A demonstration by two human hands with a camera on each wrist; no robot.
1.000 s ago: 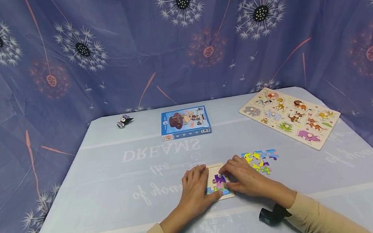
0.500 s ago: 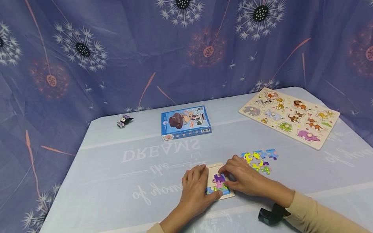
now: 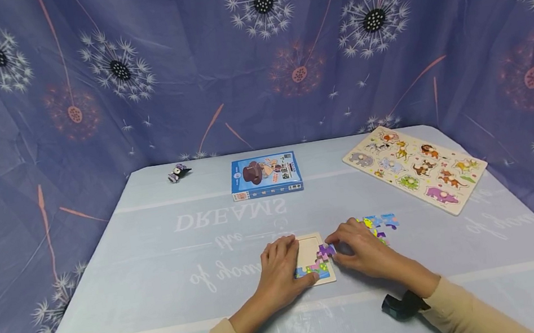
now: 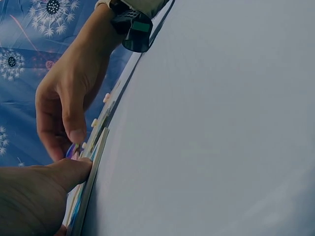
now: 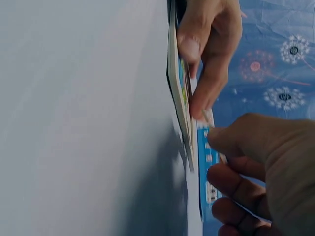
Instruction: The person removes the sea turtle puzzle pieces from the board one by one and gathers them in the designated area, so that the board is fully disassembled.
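Note:
A small wooden puzzle tray [image 3: 308,246] lies in front of the person, with colourful jigsaw pieces [image 3: 307,270] along its near side and bare wood above them. The left hand [image 3: 280,270] rests on the tray's left side, fingers fairly straight and thumb lying across the near rim. Thumb and fingers of the right hand [image 3: 363,249] pinch a purple puzzle piece [image 3: 327,250] with pink at its lower left, over the tray's right rim. In the left wrist view, the left thumb [image 4: 74,172] presses on the tray's edge, just below the right fingertips.
Loose yellow, blue and green pieces [image 3: 386,219] lie beyond the right hand, partly hidden by it. Farther back are a blue box [image 3: 265,177], a wooden animal peg board [image 3: 413,166] at right, and a small dark toy figure [image 3: 178,172] at left. A patterned curtain [image 3: 204,84] hangs behind.
The right hand has moved a little to the right, drawing the purple piece from inside the tray to its right rim. More bare wood shows. The left hand has stayed put.

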